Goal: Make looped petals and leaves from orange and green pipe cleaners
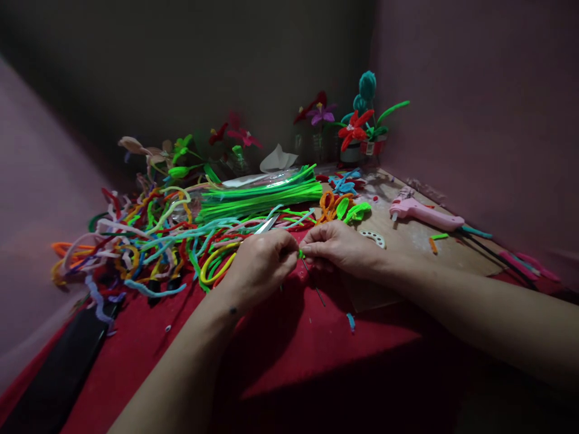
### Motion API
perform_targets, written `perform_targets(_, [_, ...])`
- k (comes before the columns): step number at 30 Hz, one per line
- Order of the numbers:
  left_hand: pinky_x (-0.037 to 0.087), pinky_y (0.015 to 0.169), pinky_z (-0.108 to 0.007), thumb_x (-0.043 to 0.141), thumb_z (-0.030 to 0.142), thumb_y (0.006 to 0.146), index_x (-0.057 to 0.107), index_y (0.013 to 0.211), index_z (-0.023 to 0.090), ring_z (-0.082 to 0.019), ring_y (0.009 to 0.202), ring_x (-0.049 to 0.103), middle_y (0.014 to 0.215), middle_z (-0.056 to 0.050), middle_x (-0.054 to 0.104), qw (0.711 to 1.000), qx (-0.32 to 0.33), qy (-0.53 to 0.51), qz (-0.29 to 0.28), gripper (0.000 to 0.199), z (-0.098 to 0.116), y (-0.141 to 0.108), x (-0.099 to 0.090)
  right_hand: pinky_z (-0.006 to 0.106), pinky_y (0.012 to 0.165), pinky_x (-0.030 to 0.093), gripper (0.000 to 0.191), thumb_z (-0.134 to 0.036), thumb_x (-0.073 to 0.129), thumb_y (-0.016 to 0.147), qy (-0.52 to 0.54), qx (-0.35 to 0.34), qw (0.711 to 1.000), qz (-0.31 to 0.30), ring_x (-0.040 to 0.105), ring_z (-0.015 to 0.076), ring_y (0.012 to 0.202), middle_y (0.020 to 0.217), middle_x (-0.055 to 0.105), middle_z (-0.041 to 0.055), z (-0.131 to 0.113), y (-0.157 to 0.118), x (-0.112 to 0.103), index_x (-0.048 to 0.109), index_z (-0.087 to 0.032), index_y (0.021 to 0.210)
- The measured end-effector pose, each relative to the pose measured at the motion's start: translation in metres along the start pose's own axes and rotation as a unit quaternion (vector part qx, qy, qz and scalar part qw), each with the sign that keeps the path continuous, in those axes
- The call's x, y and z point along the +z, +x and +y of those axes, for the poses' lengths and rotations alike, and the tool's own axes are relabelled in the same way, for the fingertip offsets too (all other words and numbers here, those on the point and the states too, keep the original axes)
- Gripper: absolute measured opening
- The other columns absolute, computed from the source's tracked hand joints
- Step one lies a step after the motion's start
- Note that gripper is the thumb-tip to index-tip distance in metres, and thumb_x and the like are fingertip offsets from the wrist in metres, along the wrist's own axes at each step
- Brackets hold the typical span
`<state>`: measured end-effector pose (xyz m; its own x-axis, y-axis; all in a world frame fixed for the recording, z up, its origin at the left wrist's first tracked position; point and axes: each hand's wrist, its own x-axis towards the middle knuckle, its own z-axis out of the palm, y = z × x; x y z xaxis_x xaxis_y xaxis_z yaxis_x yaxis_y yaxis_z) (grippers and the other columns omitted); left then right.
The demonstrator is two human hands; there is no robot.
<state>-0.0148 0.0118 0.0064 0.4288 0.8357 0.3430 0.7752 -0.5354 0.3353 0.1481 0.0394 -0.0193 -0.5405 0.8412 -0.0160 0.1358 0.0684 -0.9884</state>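
My left hand (pixel 266 258) is closed, its fingers pinched together over the middle of the red-covered table. Close beside it, my right hand (pixel 337 246) pinches a short green pipe cleaner (pixel 301 254) between thumb and forefinger. The green piece shows in the small gap between both hands, and my left fingertips appear to grip it too. A thin dark stem (pixel 316 283) slants down from it toward the cloth. Behind my left hand, scissors (pixel 268 224) show only their blades; the handles are hidden.
Loose coloured pipe cleaners (pixel 154 241) heap up at left, beside a green bundle (pixel 266 196). A pink glue gun (pixel 425 214) lies on a board (pixel 407 241) at right. Finished flowers (pixel 355 129) stand at the back by the wall. A black object (pixel 58 367) lies front left.
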Motion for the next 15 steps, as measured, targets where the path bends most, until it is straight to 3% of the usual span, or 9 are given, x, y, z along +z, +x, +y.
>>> perform_targets(10, [0.037,0.050,-0.020,0.049,0.018,0.072,0.061,0.068,0.014,-0.009,0.050,0.047,0.055,0.003,0.054,0.974,-0.141,-0.175,-0.028,0.013,0.005,0.003,0.001,0.018,0.038,0.027,0.016,-0.017,0.052,0.073,0.002,-0.008,1.000,-0.001,0.039,0.0043,0.037,0.045,0.049,-0.0036,-0.003,-0.003,-0.003,0.052,-0.014,0.057])
perform_targets(15, [0.037,0.048,-0.020,0.052,0.018,0.071,0.059,0.065,0.013,-0.009,0.047,0.047,0.052,0.003,0.052,0.958,-0.178,-0.222,-0.034,0.011,0.011,0.004,-0.001,0.018,0.038,0.032,0.013,-0.020,0.057,0.072,0.007,-0.013,1.000,-0.002,0.042,0.0053,0.037,0.045,0.050,-0.0034,-0.004,-0.003,-0.004,0.055,-0.013,0.062])
